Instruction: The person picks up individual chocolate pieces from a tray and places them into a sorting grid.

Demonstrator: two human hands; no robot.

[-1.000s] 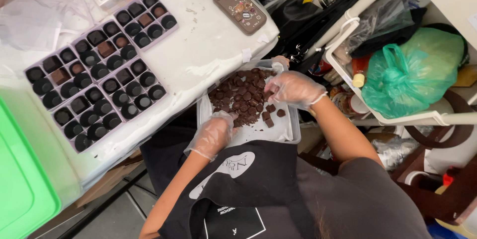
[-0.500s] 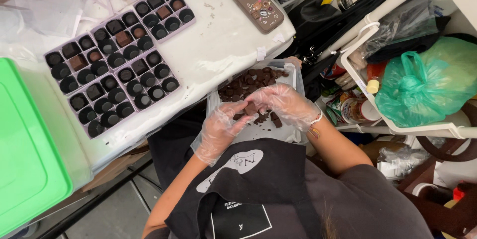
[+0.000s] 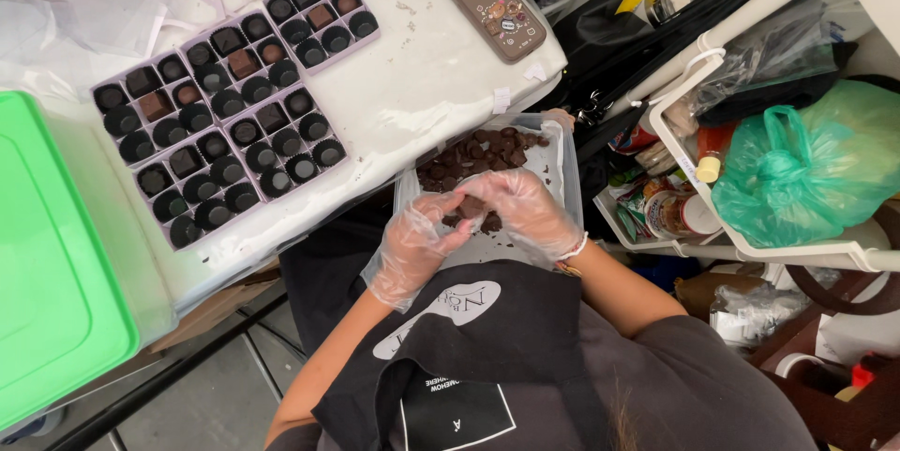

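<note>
We pinch one chocolate piece [image 3: 472, 206] between gloved left hand [image 3: 419, 243] and right hand [image 3: 525, 210] fingertips, over the clear tray of chocolates [image 3: 559, 162] on our lap. Piece's long axis unreadable; fingers hide most. Purple cup trays [image 3: 230, 104] lie left on the table.

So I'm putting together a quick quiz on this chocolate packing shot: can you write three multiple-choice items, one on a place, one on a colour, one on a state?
1. Where is the clear tub of chocolates?
A. on the person's lap at the table edge
B. on the green lid
C. on the floor

2. What colour is the big lid at the far left?
A. red
B. green
C. black

3. What covers both hands?
A. nothing
B. wool mittens
C. clear plastic gloves

Answers:
1 A, the tub sits against the white table, above the apron.
2 B, it is bright green.
3 C, see-through gloves cover the left hand and right hand, which meet on a chocolate piece.
</note>
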